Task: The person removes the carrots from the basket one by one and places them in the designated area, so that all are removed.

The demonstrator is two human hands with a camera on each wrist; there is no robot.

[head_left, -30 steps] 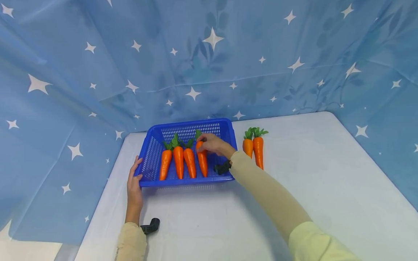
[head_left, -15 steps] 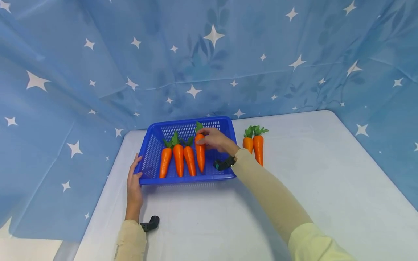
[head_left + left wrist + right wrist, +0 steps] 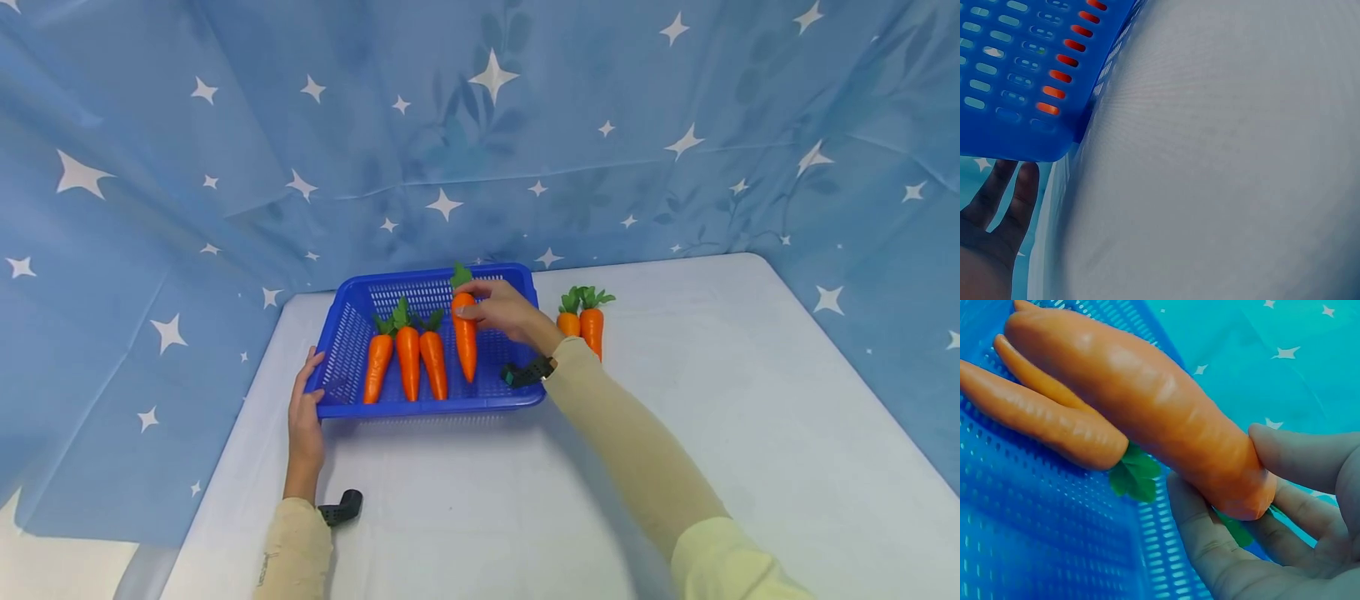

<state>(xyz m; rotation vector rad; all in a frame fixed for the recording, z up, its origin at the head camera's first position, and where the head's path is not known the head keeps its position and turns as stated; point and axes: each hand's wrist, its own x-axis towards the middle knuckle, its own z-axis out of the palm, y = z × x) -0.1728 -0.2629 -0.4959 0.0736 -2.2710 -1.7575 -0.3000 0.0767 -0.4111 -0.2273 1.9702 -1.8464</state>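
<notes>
My right hand pinches a carrot near its leafy end, thumb on one side and fingers on the other. In the right wrist view the carrot slants up over the basket, its green top partly hidden behind the fingers. The blue plastic basket has slotted walls. Inside it, three more orange carrots lie side by side, leaves toward the back. At the basket's left side my left hand touches the rim with extended fingers. The left wrist view has two straight fingertips right at the rim's edge.
Two carrots lie on the white table just right of the basket, partly hidden behind the right forearm. A blue curtain with white stars hangs behind the table. Black wrist devices are strapped to both arms.
The right hand has lifted the carrot up from among the others, and it now hangs higher, toward the basket's back. The left hand has stayed at the basket's left side.
</notes>
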